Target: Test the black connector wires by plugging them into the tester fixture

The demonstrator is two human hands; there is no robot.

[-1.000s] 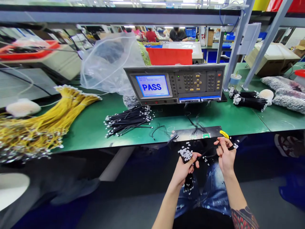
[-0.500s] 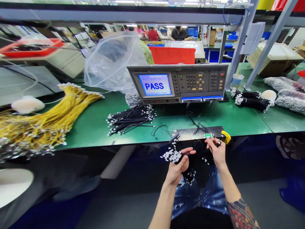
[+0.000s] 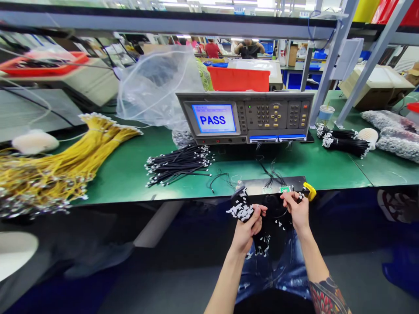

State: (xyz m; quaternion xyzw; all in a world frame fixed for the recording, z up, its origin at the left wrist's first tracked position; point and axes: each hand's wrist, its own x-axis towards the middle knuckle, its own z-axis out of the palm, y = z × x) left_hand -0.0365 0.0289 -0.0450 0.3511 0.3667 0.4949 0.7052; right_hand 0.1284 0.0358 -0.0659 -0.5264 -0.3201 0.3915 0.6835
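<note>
Stretching across the scene, the green bench carries most of the goods, with its front edge just ahead of the person's lap. Covering its left end is a great heap of yellow cables, their pale connectors fanned toward the near edge. Next in size comes the grey tester, standing near the middle, its blue-lit screen reading PASS. Behind and left of it sits a clear plastic bag, and beyond the tester a red bin. A loose pile of black cables lies on the bench in front of the tester's left side; smaller black bundles rest to its right, beside a cup. Below the bench edge, the left hand is closed around a bunch of black cables, white connectors crowding out above the fist and more hanging below. The right hand pinches a black cable, with small white connectors showing at its fingers, close to the dark strip on the bench edge. Smaller again, a yellow piece sits just beside that hand, and a little green board lies on the strip by its fingertips; whether they touch, I cannot tell.
</note>
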